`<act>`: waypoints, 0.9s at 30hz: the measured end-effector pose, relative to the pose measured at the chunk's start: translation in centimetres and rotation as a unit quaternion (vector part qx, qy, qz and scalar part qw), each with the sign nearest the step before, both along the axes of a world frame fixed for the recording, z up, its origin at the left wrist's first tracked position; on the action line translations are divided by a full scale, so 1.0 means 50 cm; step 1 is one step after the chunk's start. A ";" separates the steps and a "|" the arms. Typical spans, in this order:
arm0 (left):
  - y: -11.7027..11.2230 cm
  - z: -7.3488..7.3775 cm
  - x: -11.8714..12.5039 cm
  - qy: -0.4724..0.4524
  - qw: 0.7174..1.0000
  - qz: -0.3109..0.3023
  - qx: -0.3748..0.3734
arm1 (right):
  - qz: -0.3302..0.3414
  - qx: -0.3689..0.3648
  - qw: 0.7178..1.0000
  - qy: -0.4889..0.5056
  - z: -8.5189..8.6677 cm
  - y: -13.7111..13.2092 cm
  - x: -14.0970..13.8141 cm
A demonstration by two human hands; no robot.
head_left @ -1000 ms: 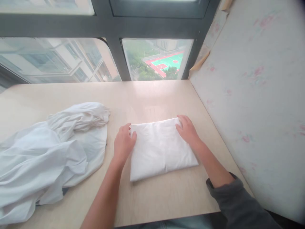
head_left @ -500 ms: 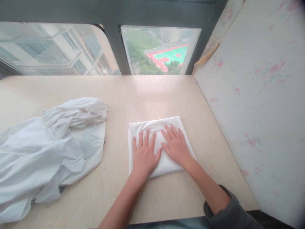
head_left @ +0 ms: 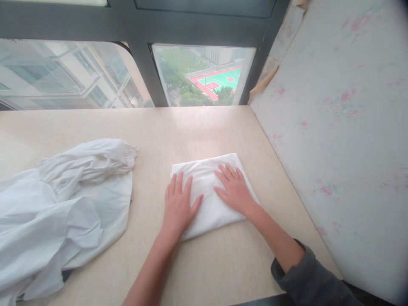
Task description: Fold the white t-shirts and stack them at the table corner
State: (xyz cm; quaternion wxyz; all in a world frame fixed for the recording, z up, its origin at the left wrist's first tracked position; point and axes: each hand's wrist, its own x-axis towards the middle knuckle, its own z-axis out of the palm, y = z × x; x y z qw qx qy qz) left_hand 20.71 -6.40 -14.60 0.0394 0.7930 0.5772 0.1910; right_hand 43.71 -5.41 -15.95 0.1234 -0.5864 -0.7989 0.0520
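Note:
A folded white cloth (head_left: 207, 208) lies flat on the pale wood-look surface, in a rough rectangle with faint creases along its far side. My left hand (head_left: 179, 207) rests palm down over its left edge, fingers stretched out and thumb apart. On the right part of the cloth my right hand (head_left: 234, 189) also lies flat, with its fingers spread. Neither hand grips the fabric. What kind of cloth or garment it is does not show in its folded form.
At the left lies a crumpled heap of white fabric (head_left: 47, 212), with dark bits showing under its edge. A papered wall (head_left: 318, 127) with pink flowers borders the surface on the right. Windows in a dark frame (head_left: 143, 72) stand along the back.
My left hand has slid left over the cloth to its left edge. The right hand stays on the right part. The view has shifted slightly to the right and upward.

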 end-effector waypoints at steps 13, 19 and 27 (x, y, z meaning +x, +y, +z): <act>0.036 -0.032 -0.048 -0.067 0.997 0.026 0.020 | -0.111 -0.066 0.990 -0.047 0.004 0.442 0.312; 0.034 -0.033 -0.053 -0.090 0.995 0.028 0.019 | -0.092 -0.065 0.993 -0.044 -0.010 0.458 0.335; 0.032 -0.033 -0.050 -0.090 0.995 0.029 0.014 | -0.108 0.014 0.994 0.005 -0.011 0.413 0.307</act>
